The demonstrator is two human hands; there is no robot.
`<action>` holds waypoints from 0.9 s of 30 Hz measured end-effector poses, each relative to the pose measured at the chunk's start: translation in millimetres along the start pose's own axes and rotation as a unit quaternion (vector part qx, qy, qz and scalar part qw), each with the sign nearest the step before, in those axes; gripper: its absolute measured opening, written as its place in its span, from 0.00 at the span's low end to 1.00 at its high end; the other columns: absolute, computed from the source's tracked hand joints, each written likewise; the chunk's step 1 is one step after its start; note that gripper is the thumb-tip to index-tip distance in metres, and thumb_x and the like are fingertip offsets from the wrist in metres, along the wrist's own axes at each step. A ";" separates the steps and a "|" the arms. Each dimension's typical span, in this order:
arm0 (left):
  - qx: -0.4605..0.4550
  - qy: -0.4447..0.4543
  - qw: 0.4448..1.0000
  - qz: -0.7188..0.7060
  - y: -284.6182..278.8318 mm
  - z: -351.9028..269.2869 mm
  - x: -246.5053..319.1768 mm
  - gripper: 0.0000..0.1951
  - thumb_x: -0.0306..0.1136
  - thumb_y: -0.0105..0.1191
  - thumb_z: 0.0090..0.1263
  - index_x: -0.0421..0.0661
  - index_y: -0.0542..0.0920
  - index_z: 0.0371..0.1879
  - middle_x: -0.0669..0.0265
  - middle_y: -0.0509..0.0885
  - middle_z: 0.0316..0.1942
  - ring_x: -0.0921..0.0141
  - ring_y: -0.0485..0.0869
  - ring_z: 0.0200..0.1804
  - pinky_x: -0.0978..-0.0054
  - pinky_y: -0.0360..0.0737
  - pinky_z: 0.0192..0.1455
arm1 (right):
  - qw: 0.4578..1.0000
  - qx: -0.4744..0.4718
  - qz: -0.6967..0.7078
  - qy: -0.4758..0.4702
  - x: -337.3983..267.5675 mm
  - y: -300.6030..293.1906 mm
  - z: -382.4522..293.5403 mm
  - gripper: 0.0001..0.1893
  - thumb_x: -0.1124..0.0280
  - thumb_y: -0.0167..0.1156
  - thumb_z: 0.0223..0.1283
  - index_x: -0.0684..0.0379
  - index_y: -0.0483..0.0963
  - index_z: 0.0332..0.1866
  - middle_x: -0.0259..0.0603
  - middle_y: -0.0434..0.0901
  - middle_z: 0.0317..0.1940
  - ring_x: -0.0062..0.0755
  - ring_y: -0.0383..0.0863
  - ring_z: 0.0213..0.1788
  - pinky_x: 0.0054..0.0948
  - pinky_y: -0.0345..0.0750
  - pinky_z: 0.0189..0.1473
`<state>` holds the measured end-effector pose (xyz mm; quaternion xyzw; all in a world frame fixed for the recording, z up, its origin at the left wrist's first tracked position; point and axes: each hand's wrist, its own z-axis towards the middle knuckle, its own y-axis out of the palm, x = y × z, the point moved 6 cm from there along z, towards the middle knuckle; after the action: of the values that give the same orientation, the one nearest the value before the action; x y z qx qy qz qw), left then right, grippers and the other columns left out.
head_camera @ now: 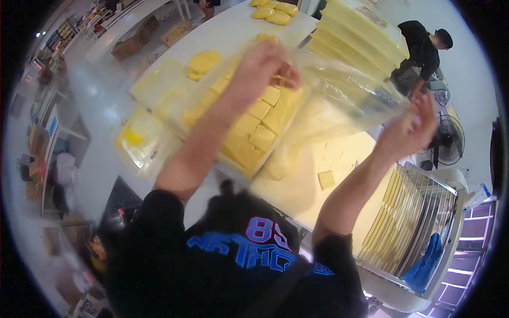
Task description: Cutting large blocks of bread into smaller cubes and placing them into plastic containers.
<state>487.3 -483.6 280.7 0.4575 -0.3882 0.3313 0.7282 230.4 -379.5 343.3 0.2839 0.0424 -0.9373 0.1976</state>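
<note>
A clear plastic sheet (346, 85) is stretched between my two raised hands, its folds blurred. My left hand (270, 65) pinches one side of it above a tray of yellow dough squares (260, 109), set close together. On the right, my right hand (411, 123) has hold of the other end, out over the far side of the pale work surface. A single dough square (326, 180) lies on that surface (294, 190) below the sheet. The fingertips of both hands are blurred.
Yellow dough lumps (204, 63) sit beyond the tray. Stacked yellow trays (354, 35) stand at the back right. A machine with metal bars (413, 222) and a blue cloth (425, 266) adjoins the surface. A person (423, 47) works near a fan (449, 139).
</note>
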 end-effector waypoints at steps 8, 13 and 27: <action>-0.075 0.243 0.955 0.153 77.2 -3.9 28.4 0.02 0.24 0.50 0.73 0.43 0.76 0.36 0.68 0.77 0.23 0.76 0.69 0.19 0.80 0.70 0.23 | 0.921 -0.380 0.037 -0.073 -87.5 43.0 -17.1 0.13 0.68 0.61 0.67 0.63 0.79 0.52 0.38 0.84 0.42 0.27 0.79 0.40 0.24 0.75 0.44; -0.066 0.156 0.973 0.158 95.6 -10.2 39.3 0.06 0.26 0.58 0.69 0.44 0.78 0.28 0.73 0.73 0.17 0.79 0.63 0.16 0.81 0.64 0.20 | 0.893 -0.439 0.075 0.061 -53.6 38.2 -13.4 0.09 0.67 0.62 0.68 0.62 0.81 0.42 0.31 0.80 0.27 0.22 0.72 0.28 0.20 0.69 0.32; -0.196 0.064 0.899 0.386 41.8 -71.4 -3.6 0.14 0.38 0.71 0.58 0.48 0.80 0.19 0.75 0.65 0.10 0.77 0.61 0.14 0.81 0.60 0.21 | 0.982 -0.144 -0.059 0.109 59.2 -54.8 40.1 0.17 0.61 0.58 0.73 0.60 0.81 0.30 0.27 0.74 0.16 0.15 0.64 0.16 0.18 0.60 0.18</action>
<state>469.3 -403.0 274.6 0.0982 -0.5442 0.5318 0.6413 143.1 -357.4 342.4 0.3502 0.2145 -0.8948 0.1749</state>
